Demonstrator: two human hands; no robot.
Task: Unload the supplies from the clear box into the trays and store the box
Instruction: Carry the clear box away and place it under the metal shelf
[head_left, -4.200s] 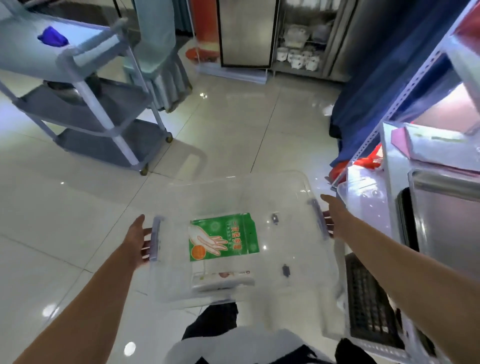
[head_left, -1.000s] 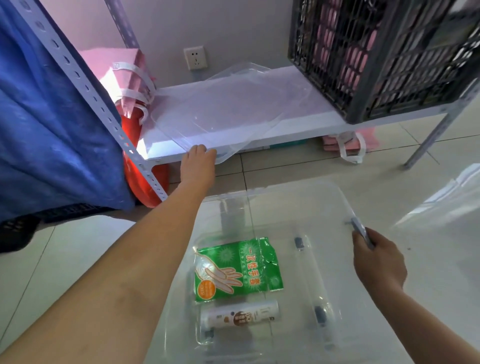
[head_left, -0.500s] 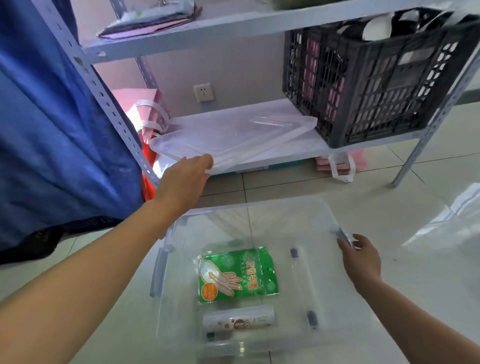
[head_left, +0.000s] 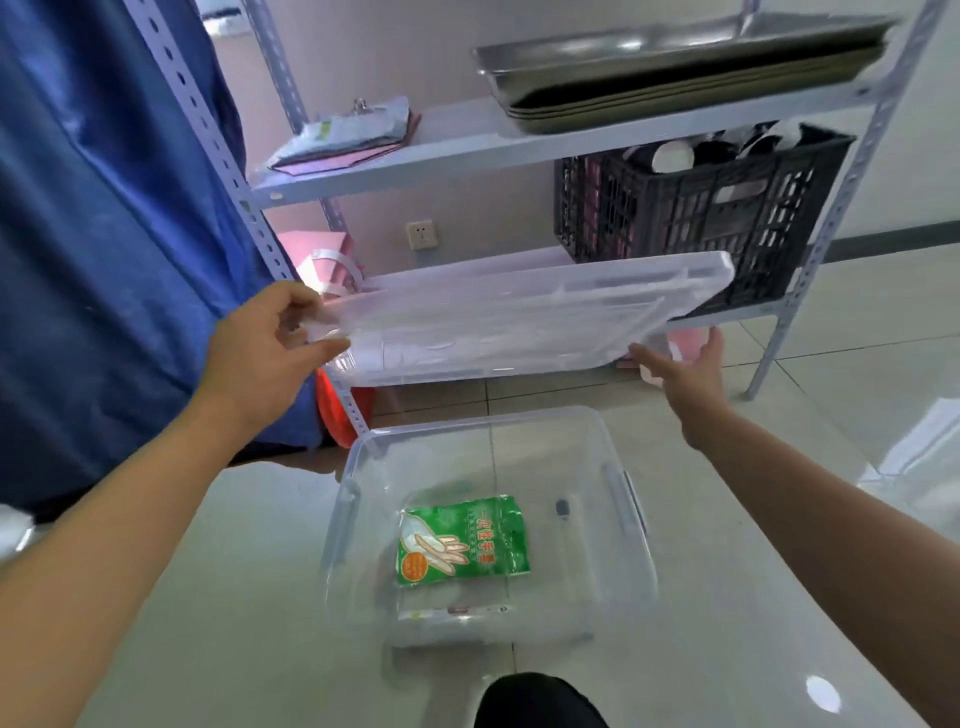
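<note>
The clear box stands open on the tiled floor below me. Inside lie a green packet of disposable gloves and a white tube-like pack near the front wall. The clear lid is lifted off the lower shelf and tilted. My left hand grips its left edge. My right hand is open, fingers spread, just under the lid's right front corner. Stacked metal trays rest on the upper shelf.
A metal shelf rack stands ahead, holding a black crate on the lower shelf and flat packets on the upper one. Blue fabric hangs at left. A pink bag and a red object sit by the rack's leg.
My left hand has lifted the clear lid off the lower shelf. My right hand has let go of the box handle and risen to the lid's right corner. The view has tilted upward.
</note>
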